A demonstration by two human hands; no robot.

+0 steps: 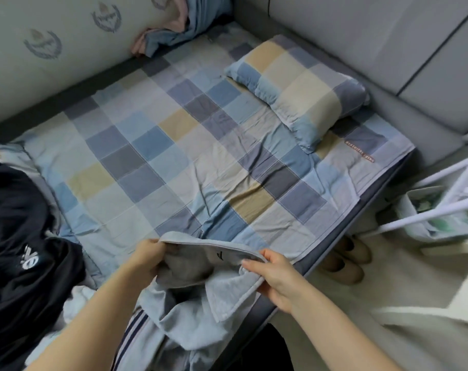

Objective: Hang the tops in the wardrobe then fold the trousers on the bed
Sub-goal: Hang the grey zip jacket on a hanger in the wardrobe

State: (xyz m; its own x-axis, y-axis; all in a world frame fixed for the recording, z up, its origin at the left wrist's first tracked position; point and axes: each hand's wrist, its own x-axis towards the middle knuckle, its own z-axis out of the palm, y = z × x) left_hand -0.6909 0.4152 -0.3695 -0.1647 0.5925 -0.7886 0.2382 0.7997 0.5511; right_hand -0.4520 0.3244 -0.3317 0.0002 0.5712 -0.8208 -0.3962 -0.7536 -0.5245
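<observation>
Left hand: the left hand (147,259) pinches one side of the grey-blue garment (200,290), fingers curled on the cloth edge.
Right hand: the right hand (275,277) pinches the other side of the same edge, thumb on top, fingers curled under.
Grey-blue garment: it is at the near edge of the bed (174,156), held up a bit between both hands. The rest hangs down in folds. Dark stripes show low on it.
Dark clothes: a black pile (19,250) with white letters lies on the bed, to the left of the garment.
Pillow: a checked pillow (302,89) lies at the far right of the bed, by the grey headboard (388,36).
Far clothes: blue and pink cloth (179,25) is bunched at the far corner of the bed.
Shoes: two pale shoes (345,261) sit on the floor, just beside the bed's right edge.
Rack: white bars (441,210) stand to the right of the bed.
</observation>
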